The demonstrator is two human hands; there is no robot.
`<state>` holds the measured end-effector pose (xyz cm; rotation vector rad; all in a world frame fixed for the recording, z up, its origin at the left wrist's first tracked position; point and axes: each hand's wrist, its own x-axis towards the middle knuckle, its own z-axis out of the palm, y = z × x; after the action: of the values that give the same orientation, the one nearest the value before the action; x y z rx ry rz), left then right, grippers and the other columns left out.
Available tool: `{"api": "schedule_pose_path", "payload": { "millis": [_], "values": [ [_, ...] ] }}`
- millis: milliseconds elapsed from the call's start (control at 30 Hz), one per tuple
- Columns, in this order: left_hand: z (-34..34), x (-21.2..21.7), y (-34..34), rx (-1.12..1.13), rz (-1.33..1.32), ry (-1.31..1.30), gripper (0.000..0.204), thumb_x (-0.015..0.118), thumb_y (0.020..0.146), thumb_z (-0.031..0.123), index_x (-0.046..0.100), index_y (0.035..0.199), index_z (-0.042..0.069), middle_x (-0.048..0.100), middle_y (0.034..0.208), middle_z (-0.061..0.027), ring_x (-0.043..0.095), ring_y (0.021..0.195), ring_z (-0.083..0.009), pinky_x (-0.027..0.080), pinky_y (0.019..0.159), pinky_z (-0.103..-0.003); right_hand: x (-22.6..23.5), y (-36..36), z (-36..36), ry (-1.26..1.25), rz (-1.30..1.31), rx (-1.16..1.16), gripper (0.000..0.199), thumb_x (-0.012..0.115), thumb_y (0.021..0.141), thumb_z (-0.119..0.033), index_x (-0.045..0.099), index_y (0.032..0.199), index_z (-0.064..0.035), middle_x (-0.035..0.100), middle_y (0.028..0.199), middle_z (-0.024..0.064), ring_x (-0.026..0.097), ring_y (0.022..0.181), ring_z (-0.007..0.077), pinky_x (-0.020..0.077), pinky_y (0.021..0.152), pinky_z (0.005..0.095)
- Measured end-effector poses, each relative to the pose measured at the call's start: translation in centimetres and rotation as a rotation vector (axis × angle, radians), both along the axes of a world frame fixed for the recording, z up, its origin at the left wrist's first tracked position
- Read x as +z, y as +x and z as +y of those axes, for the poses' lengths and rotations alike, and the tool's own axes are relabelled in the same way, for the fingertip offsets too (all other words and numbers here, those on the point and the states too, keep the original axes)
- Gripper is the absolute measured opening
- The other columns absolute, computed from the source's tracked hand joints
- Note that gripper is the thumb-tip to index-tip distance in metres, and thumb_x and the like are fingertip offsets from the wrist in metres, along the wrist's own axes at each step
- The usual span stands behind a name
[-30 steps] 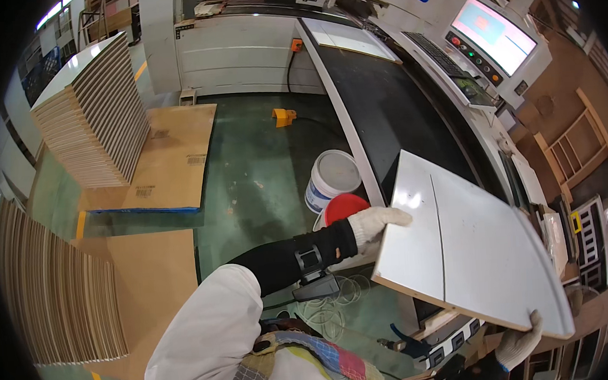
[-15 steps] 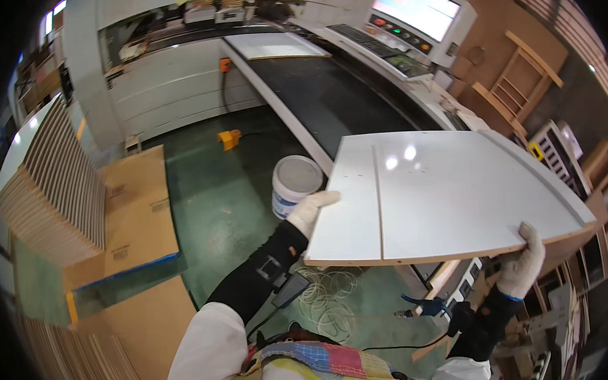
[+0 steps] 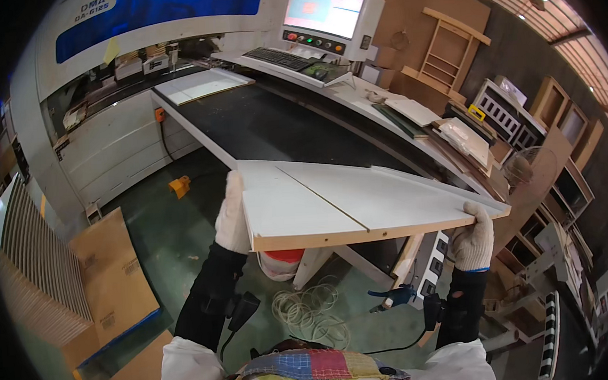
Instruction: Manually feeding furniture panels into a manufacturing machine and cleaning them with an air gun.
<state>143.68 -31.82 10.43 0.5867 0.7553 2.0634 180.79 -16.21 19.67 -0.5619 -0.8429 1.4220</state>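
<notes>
A white panel with a narrow groove across its face and a few holes along its raw wood-coloured near edge is held out in front of me. In a white glove, my left hand is closed on its left side. My right hand, gloved too, grips the near edge close to the right corner, thumb on top. The panel's far part overlaps the near end of the machine's black bed; whether it rests there I cannot tell. Another white panel lies at the bed's far end.
A control screen and a keyboard stand beyond the bed. Below the held panel are a partly hidden bucket, coiled clear tubing and a blue air gun. Stacked boards stand at left, a yellow foot pedal nearby.
The view has swung right. The panel has turned and flattened, its near edge now facing me, and both hands have moved with it, still gripping. The bucket is now mostly covered by it.
</notes>
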Motion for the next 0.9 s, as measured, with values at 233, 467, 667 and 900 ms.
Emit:
{"api": "schedule_pose_path", "payload": {
  "millis": [233,467,667,900],
  "values": [
    [1.1,-2.8,1.4,1.558,0.948,0.017,0.029,0.065,0.079,0.011,0.059,0.103,-0.005,0.063,0.1,-0.0168,0.063,0.086,-0.0299,0.051,0.078,-0.036,1.9,-0.5,-2.3,-0.13,0.072,0.059,0.031,0.055,0.078,0.001,0.043,0.106,0.007,0.057,0.1,0.0191,0.065,0.083,0.0332,0.0619,0.067,0.0405],
    [5.2,-0.6,-1.0,0.989,0.988,0.371,0.026,0.057,0.082,0.018,0.061,0.098,-0.003,0.06,0.088,-0.0137,0.061,0.08,-0.0242,0.049,0.078,-0.033,2.6,2.4,-1.5,-0.046,0.033,0.133,0.032,0.053,0.081,-0.004,0.043,0.109,0.0076,0.057,0.104,0.0228,0.064,0.093,0.0383,0.0606,0.075,0.049],
    [7.1,18.2,0.7,1.405,1.692,0.468,0.022,0.053,0.091,0.015,0.059,0.104,-0.001,0.061,0.095,-0.019,0.06,0.087,-0.035,0.049,0.079,-0.039,3.3,6.4,-1.0,-0.099,0.319,0.339,0.045,0.047,0.089,-0.016,0.038,0.119,0.0156,0.049,0.116,0.0327,0.057,0.105,0.0456,0.0612,0.079,0.0432],
    [8.7,30.6,10.2,0.935,1.748,0.466,0.057,0.052,0.087,0.056,0.063,0.088,0.0,0.065,0.085,-0.0189,0.062,0.077,-0.0316,0.048,0.071,-0.04,-0.5,9.8,0.4,-0.281,0.585,0.473,0.057,0.047,0.095,-0.036,0.037,0.13,0.0082,0.036,0.135,0.0328,0.059,0.107,0.0353,0.0624,0.073,0.0356]
  ]
}}
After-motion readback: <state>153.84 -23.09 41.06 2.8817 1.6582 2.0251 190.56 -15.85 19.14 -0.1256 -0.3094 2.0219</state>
